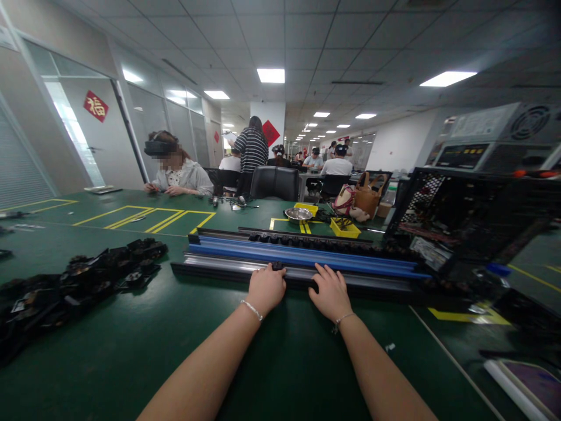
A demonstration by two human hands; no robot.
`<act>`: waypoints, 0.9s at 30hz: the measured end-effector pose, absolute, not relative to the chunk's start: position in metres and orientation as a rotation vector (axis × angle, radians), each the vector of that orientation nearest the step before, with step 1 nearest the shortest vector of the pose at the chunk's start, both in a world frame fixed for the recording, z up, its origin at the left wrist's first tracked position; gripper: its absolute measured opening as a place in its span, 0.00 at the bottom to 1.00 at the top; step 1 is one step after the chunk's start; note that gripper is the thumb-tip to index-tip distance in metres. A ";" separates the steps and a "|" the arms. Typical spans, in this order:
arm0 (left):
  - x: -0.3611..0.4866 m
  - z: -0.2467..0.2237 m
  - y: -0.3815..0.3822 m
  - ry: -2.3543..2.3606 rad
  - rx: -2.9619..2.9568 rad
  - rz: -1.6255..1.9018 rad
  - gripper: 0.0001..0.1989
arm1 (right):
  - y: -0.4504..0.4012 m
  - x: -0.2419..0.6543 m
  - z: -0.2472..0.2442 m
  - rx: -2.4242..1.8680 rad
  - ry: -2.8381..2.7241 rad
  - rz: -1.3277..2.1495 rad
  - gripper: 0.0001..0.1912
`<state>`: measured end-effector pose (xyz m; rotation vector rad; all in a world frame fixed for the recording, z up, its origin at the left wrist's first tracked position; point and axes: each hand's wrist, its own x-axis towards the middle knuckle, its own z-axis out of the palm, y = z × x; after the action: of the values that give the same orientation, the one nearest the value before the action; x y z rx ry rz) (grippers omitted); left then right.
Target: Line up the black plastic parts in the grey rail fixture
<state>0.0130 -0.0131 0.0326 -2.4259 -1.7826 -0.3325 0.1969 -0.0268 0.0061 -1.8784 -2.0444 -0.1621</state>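
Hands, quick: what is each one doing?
Left hand: curled on the long rail, pinching a small black part.
Right hand: open, fingers resting on the rail.

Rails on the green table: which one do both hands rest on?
The nearest rail, silver-grey, lies under the left hand and right hand. The blue rail and black rail lie behind, untouched.

Both hands on near rail (245, 270) at table (131, 351) middle: left hand (265, 287) beside right hand (329, 292). More rails (307, 256) behind it. Pile of parts (79, 275) at left. Open computer case (473, 216) at right. Metal bowl (298, 214) and trays (344, 227) behind rails.
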 end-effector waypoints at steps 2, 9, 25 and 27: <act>0.012 0.033 -0.013 -1.784 -2.420 -0.312 0.19 | -0.027 0.197 0.006 -1.872 -2.045 -0.163 0.12; 0.011 0.037 -0.015 -1.790 -2.416 -0.310 0.19 | -0.027 0.197 0.006 -1.873 -2.046 -0.151 0.12; 0.005 0.045 -0.010 -1.922 -2.429 -0.333 0.18 | -0.027 0.198 0.005 -1.874 -2.048 -0.156 0.12; 0.003 0.048 -0.009 -1.957 -2.425 -0.315 0.19 | -0.027 0.198 0.005 -1.872 -2.048 -0.161 0.12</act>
<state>0.0034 -0.0095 0.0477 -2.4250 -1.9567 -0.3147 0.1978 -0.0268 0.0053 -1.8715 -2.0480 -0.1610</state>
